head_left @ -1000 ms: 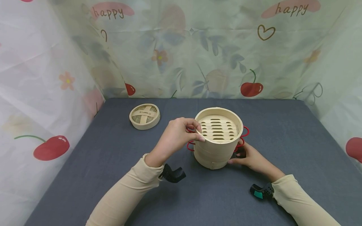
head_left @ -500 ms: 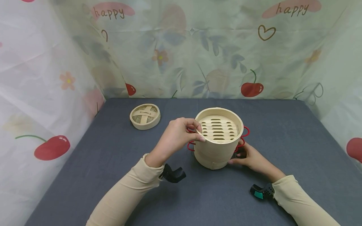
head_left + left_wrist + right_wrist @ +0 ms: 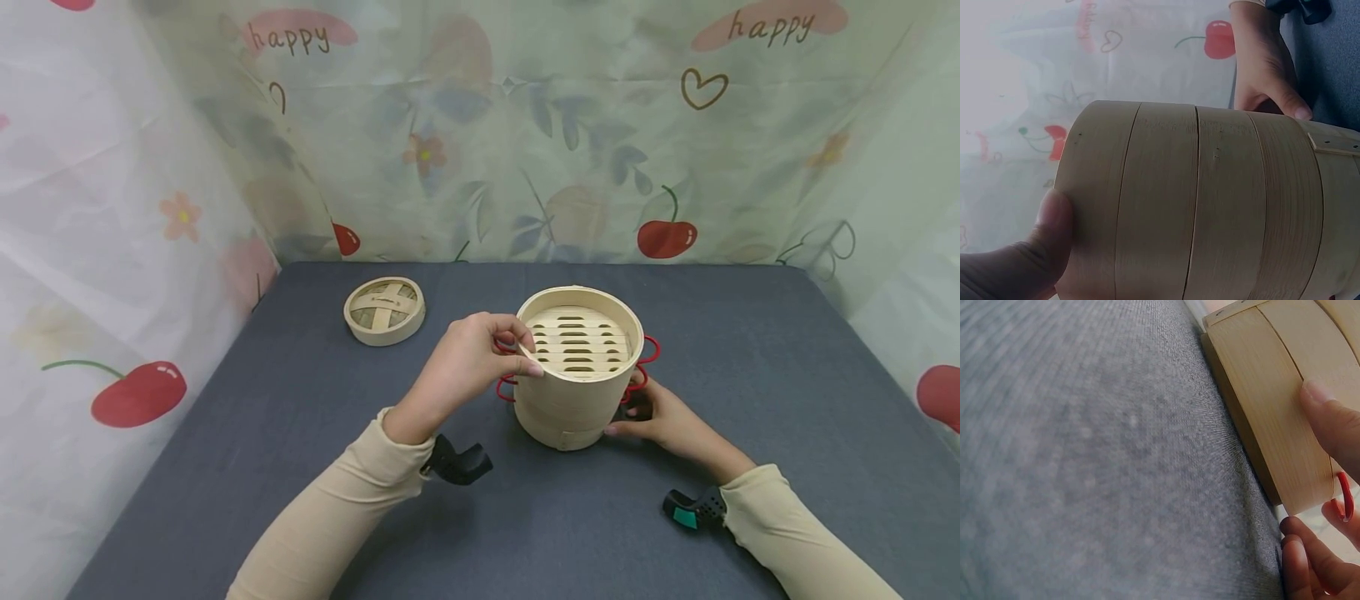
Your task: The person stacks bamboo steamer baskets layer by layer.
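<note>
On dark-grey woven cloth, a smooth, pale cylindrical bamboo steamer stands upright; the left hand pinches its rim at eight o'clock, the right hand curves round its base at four.

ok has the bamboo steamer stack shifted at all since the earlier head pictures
No, not visibly: in the head view, the bamboo steamer stack stands in the same place relative to the table's back edge, neither nearer nor shifted sideways.
</note>
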A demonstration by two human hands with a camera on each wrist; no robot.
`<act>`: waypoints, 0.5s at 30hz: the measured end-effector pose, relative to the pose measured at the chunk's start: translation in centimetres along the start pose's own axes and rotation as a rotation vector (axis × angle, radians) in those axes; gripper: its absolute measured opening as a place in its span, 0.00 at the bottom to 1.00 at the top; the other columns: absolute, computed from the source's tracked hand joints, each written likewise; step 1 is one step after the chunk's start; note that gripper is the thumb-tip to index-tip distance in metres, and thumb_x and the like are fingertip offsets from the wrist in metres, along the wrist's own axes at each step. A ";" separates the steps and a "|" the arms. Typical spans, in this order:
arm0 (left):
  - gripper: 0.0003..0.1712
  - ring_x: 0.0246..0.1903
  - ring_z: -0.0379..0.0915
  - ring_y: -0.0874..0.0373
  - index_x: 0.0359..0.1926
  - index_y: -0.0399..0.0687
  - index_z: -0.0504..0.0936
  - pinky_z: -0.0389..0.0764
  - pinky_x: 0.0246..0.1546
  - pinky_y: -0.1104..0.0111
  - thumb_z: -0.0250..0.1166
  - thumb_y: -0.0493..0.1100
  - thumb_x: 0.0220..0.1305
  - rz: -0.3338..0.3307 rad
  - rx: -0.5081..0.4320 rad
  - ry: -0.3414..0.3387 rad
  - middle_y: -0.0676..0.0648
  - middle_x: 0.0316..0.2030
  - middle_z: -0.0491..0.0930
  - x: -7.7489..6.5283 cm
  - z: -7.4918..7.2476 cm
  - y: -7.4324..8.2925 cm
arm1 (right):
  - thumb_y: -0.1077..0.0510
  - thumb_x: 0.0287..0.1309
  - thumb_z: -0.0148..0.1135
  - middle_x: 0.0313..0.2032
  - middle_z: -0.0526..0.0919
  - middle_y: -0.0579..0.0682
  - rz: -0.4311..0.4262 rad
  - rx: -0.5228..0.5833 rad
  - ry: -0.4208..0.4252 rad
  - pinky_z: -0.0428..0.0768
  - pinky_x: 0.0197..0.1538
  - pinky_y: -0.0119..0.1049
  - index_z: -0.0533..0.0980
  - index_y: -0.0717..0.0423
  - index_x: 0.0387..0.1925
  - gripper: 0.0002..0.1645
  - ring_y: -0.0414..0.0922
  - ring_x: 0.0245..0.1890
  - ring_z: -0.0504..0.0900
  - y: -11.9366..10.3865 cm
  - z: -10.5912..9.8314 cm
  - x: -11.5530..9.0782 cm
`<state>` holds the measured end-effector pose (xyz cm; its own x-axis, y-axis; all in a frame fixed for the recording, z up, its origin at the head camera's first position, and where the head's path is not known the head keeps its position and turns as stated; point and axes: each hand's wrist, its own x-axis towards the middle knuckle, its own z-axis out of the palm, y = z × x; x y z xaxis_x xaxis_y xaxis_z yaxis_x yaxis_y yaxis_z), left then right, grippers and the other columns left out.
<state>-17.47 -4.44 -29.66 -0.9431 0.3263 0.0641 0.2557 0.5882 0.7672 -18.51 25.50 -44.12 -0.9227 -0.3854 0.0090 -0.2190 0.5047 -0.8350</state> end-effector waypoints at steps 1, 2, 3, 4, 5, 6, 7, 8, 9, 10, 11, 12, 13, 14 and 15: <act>0.12 0.28 0.79 0.64 0.28 0.59 0.82 0.77 0.28 0.69 0.78 0.48 0.46 -0.002 0.004 -0.001 0.57 0.31 0.83 0.0 0.0 0.0 | 0.56 0.49 0.75 0.54 0.75 0.61 -0.001 0.002 0.000 0.76 0.42 0.31 0.62 0.63 0.65 0.45 0.47 0.42 0.76 0.0 0.0 0.0; 0.12 0.29 0.79 0.64 0.28 0.59 0.82 0.77 0.28 0.69 0.78 0.48 0.46 -0.004 0.008 -0.001 0.57 0.32 0.83 0.0 -0.1 0.0 | 0.56 0.49 0.75 0.54 0.75 0.61 -0.001 0.003 -0.002 0.76 0.42 0.31 0.62 0.63 0.65 0.45 0.47 0.42 0.76 0.0 0.0 0.0; 0.12 0.30 0.78 0.64 0.29 0.59 0.82 0.77 0.29 0.69 0.78 0.48 0.46 -0.007 0.012 -0.002 0.57 0.32 0.83 0.0 -0.1 0.0 | 0.56 0.49 0.75 0.54 0.75 0.61 -0.002 0.003 -0.002 0.76 0.42 0.31 0.62 0.63 0.65 0.45 0.47 0.42 0.76 0.0 0.0 0.0; 0.11 0.30 0.78 0.64 0.30 0.60 0.83 0.77 0.30 0.69 0.78 0.49 0.46 -0.008 0.015 -0.003 0.57 0.33 0.83 0.0 -0.2 0.0 | 0.56 0.49 0.75 0.54 0.75 0.61 -0.002 0.002 -0.002 0.76 0.42 0.31 0.62 0.62 0.65 0.45 0.47 0.42 0.76 0.0 0.0 0.0; 0.11 0.31 0.78 0.64 0.30 0.60 0.83 0.77 0.30 0.68 0.78 0.49 0.46 -0.010 0.018 -0.005 0.57 0.33 0.83 0.0 -0.2 0.0 | 0.56 0.49 0.75 0.54 0.75 0.61 -0.002 0.002 -0.002 0.76 0.42 0.31 0.62 0.62 0.65 0.45 0.47 0.42 0.76 0.0 0.0 0.0; 0.12 0.31 0.78 0.64 0.31 0.60 0.84 0.77 0.31 0.68 0.78 0.49 0.46 -0.012 0.020 -0.006 0.57 0.34 0.83 -0.1 -0.2 0.0 | 0.56 0.49 0.75 0.54 0.75 0.61 -0.003 0.001 -0.002 0.76 0.42 0.31 0.62 0.62 0.65 0.45 0.47 0.42 0.76 0.0 0.0 0.0; 0.12 0.32 0.79 0.64 0.33 0.61 0.85 0.77 0.32 0.68 0.78 0.50 0.46 -0.012 0.022 -0.007 0.57 0.34 0.83 -0.1 -0.3 0.0 | 0.56 0.49 0.75 0.54 0.75 0.61 -0.004 0.000 -0.002 0.76 0.42 0.31 0.62 0.62 0.65 0.45 0.47 0.42 0.76 0.0 0.0 0.0; 0.12 0.32 0.79 0.64 0.34 0.61 0.85 0.77 0.32 0.68 0.78 0.50 0.47 -0.012 0.020 -0.009 0.56 0.35 0.83 -0.1 -0.3 -0.1 | 0.56 0.49 0.75 0.54 0.75 0.61 -0.004 -0.001 -0.002 0.76 0.42 0.31 0.62 0.62 0.65 0.45 0.47 0.42 0.76 0.0 0.0 0.0; 0.13 0.32 0.79 0.63 0.35 0.61 0.86 0.78 0.32 0.68 0.78 0.50 0.47 -0.016 0.018 -0.010 0.56 0.36 0.83 -0.1 -0.4 -0.1 | 0.56 0.49 0.75 0.54 0.75 0.61 -0.006 -0.002 -0.002 0.76 0.42 0.31 0.62 0.62 0.65 0.46 0.47 0.42 0.76 0.0 0.0 0.0; 0.13 0.32 0.79 0.63 0.36 0.62 0.86 0.78 0.32 0.68 0.78 0.50 0.47 -0.020 0.014 -0.013 0.56 0.36 0.83 -0.1 -0.4 -0.1 | 0.56 0.49 0.75 0.54 0.75 0.61 -0.006 -0.002 -0.002 0.76 0.42 0.31 0.62 0.62 0.65 0.45 0.47 0.42 0.76 0.0 0.0 0.0; 0.14 0.33 0.80 0.63 0.38 0.62 0.86 0.78 0.33 0.67 0.78 0.51 0.47 -0.023 0.011 -0.015 0.56 0.37 0.83 -0.1 -0.4 -0.2 | 0.56 0.49 0.75 0.54 0.75 0.61 -0.007 0.000 -0.002 0.76 0.42 0.31 0.62 0.62 0.65 0.46 0.47 0.42 0.76 0.0 0.0 0.0; 0.15 0.33 0.80 0.63 0.39 0.62 0.86 0.78 0.33 0.67 0.77 0.51 0.48 -0.028 0.008 -0.016 0.56 0.37 0.83 -0.1 -0.5 -0.2 | 0.56 0.49 0.75 0.54 0.76 0.61 -0.008 0.001 -0.001 0.76 0.42 0.31 0.62 0.62 0.65 0.45 0.47 0.42 0.76 0.0 0.0 0.0; 0.16 0.33 0.80 0.63 0.40 0.63 0.86 0.78 0.33 0.67 0.77 0.51 0.48 -0.031 0.005 -0.017 0.56 0.38 0.83 -0.1 -0.5 -0.3 | 0.57 0.49 0.75 0.53 0.76 0.61 -0.007 0.003 -0.001 0.76 0.42 0.31 0.62 0.62 0.64 0.45 0.47 0.41 0.77 0.1 0.0 0.0; 0.16 0.34 0.80 0.63 0.41 0.63 0.86 0.79 0.33 0.67 0.77 0.51 0.48 -0.036 0.000 -0.017 0.56 0.39 0.83 -0.2 -0.6 -0.3 | 0.57 0.49 0.75 0.53 0.76 0.61 -0.007 0.003 0.000 0.76 0.42 0.31 0.62 0.62 0.64 0.45 0.47 0.41 0.77 0.1 0.0 0.0; 0.17 0.34 0.81 0.64 0.41 0.63 0.86 0.79 0.33 0.67 0.77 0.52 0.48 -0.041 -0.002 -0.016 0.56 0.39 0.82 -0.2 -0.7 -0.3 | 0.57 0.48 0.75 0.53 0.76 0.61 -0.006 0.005 0.001 0.76 0.42 0.31 0.63 0.62 0.64 0.44 0.47 0.41 0.77 0.1 0.0 0.1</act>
<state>-17.51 -5.17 -29.47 -0.9492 0.3140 0.0222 0.2164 0.5997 0.7704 -18.55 25.48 -44.20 -0.9216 -0.3880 0.0146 -0.2230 0.4984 -0.8378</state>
